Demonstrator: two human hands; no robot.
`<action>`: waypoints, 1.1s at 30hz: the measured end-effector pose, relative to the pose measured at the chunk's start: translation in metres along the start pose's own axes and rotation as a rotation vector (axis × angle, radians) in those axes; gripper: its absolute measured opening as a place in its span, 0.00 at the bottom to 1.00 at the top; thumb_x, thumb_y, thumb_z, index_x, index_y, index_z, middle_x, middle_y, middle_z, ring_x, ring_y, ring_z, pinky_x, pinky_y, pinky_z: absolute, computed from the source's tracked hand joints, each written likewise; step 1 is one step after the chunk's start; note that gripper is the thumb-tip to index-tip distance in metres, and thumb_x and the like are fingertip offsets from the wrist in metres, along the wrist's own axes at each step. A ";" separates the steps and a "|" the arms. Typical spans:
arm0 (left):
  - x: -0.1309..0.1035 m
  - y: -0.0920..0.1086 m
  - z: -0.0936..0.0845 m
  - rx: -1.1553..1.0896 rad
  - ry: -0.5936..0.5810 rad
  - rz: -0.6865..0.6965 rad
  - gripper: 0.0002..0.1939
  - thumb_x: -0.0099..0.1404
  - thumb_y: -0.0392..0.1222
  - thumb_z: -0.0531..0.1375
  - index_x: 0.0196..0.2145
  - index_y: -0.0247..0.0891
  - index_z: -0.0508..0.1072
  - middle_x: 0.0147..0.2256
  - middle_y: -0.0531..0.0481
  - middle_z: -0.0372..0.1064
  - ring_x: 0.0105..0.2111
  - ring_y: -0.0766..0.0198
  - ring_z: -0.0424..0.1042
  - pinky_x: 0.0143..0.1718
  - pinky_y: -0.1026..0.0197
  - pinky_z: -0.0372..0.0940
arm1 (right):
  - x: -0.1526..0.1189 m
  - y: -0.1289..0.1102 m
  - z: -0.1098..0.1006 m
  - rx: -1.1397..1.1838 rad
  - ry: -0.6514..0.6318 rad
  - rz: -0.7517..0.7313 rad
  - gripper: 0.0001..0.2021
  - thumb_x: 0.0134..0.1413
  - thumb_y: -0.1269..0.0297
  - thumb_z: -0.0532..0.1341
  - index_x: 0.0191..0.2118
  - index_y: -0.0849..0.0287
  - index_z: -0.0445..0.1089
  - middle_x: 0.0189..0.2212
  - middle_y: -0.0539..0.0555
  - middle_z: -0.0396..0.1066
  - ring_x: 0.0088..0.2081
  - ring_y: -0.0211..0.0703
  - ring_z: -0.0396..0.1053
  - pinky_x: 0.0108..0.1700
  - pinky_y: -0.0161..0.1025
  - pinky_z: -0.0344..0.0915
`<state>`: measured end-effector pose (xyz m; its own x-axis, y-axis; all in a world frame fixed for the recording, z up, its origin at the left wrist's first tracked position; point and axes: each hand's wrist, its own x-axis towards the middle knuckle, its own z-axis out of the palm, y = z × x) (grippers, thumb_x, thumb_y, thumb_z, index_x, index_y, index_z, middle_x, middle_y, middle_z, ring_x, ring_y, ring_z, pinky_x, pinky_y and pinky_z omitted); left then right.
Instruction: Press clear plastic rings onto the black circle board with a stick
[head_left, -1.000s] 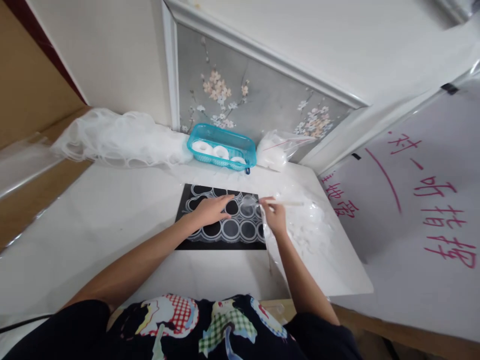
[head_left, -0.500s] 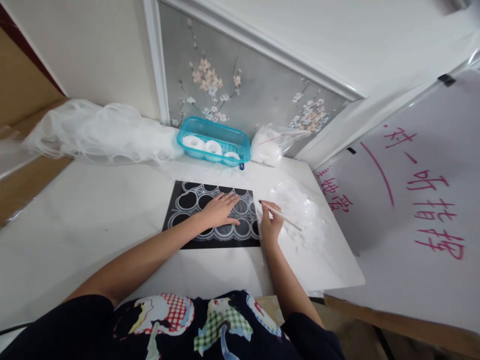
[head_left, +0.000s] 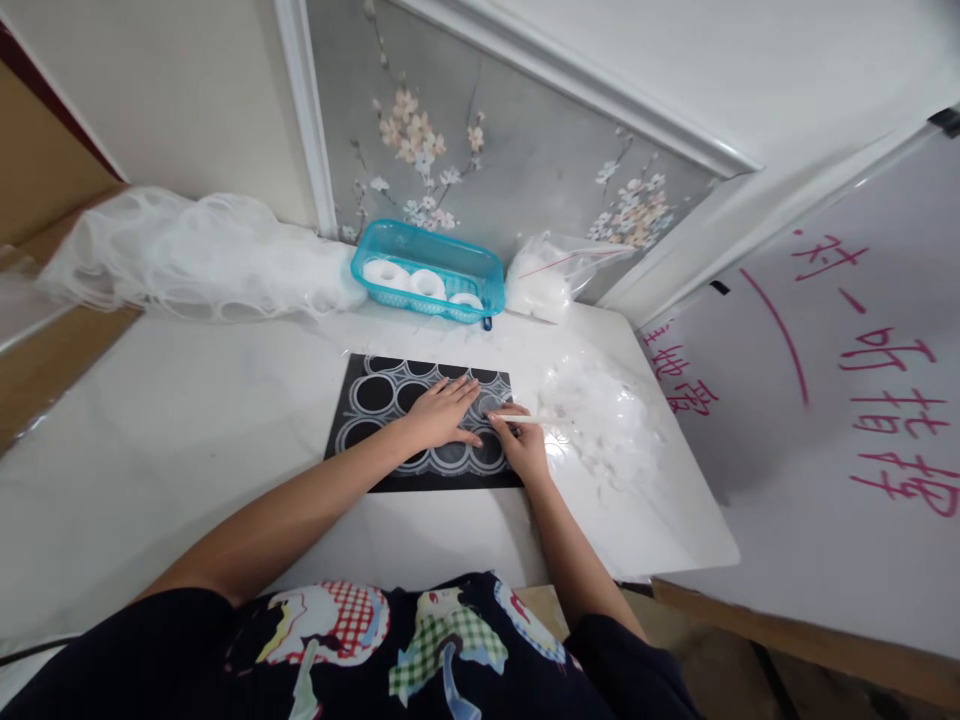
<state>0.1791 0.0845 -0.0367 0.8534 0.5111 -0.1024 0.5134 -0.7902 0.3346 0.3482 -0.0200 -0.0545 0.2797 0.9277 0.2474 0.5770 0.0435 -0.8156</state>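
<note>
A black mat (head_left: 442, 481) lies on the white table, covered by a clear sheet with rows of white-edged circles (head_left: 373, 394). My left hand (head_left: 442, 412) rests flat on the sheet with its fingers spread. Between the thumb and fingers of my right hand (head_left: 525, 445) is a thin pale stick (head_left: 517, 418), like a slim brush or pen. Its tip points left, over a circle near the sheet's right side, close to my left fingertips. Whether the tip touches the sheet I cannot tell.
Behind the mat stands a blue plastic basket (head_left: 427, 240) holding white rings (head_left: 427, 284). A clear bag with white contents (head_left: 540, 285) sits beside it. Clear film scraps (head_left: 600, 410) lie at the right, and a heap of ring-cut film (head_left: 202, 255) at the back left.
My right hand has moved left from beside the mat onto the sheet's right part, bringing the stick with it. My left hand stays flat in nearly the same place.
</note>
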 end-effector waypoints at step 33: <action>0.047 0.031 0.005 0.048 -0.025 0.047 0.50 0.62 0.69 0.56 0.70 0.34 0.47 0.69 0.36 0.41 0.70 0.50 0.42 0.68 0.47 0.36 | 0.000 0.027 -0.025 0.095 0.120 0.213 0.18 0.58 0.47 0.59 0.37 0.55 0.79 0.39 0.56 0.80 0.59 0.58 0.67 0.66 0.62 0.48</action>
<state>0.2357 0.0829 -0.0357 0.8783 0.4652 -0.1107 0.4760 -0.8288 0.2941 0.3832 -0.0281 -0.0632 0.4794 0.8693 0.1205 0.4222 -0.1081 -0.9001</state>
